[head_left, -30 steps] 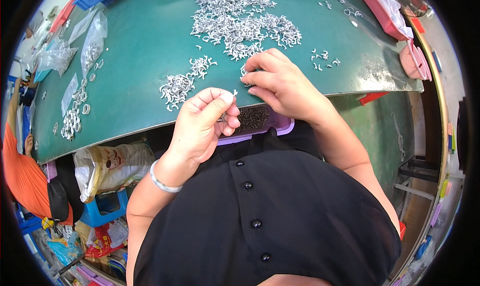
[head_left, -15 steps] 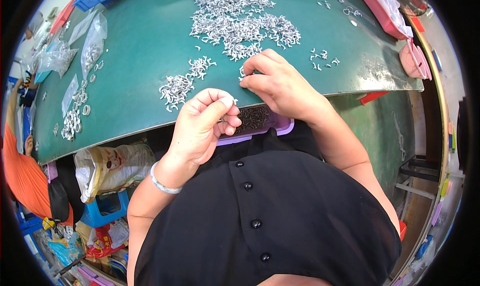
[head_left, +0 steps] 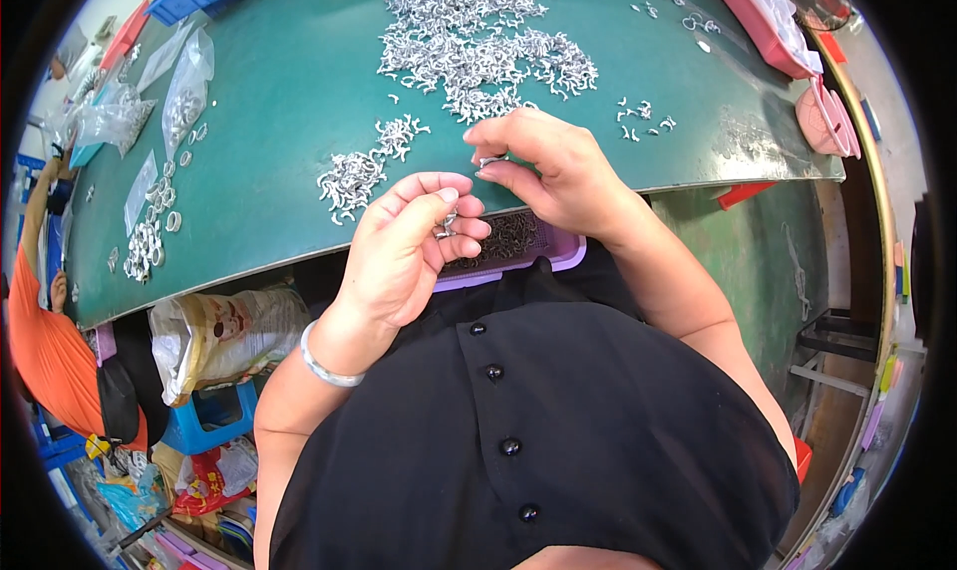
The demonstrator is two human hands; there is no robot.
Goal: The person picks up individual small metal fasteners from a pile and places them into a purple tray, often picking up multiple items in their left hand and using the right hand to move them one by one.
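My left hand (head_left: 391,251) is curled palm up near the table's front edge, with small silvery curved metal pieces (head_left: 447,224) between its thumb and fingers. To its right, my right hand (head_left: 563,171) pinches one small silvery curved piece (head_left: 491,159) between thumb and fingertips. The two hands are close but apart. Below them, partly hidden by the left fingers, a purple basket (head_left: 570,255) holds many small dark pieces (head_left: 510,233). A small heap of curved pieces (head_left: 351,179) lies left of my hands, and a large pile (head_left: 478,37) spreads beyond them.
The green table (head_left: 289,102) carries loose rings (head_left: 150,241) and clear plastic bags (head_left: 189,87) on the left. Few scattered pieces (head_left: 638,117) lie right. A pink tray (head_left: 763,27) stands far right. At the left, a person in an orange top (head_left: 60,356) sits near a blue stool (head_left: 211,416).
My right hand has turned slightly, and a piece now shows clearly in its pinch. The left fingers have loosened a little, showing the metal pieces inside.
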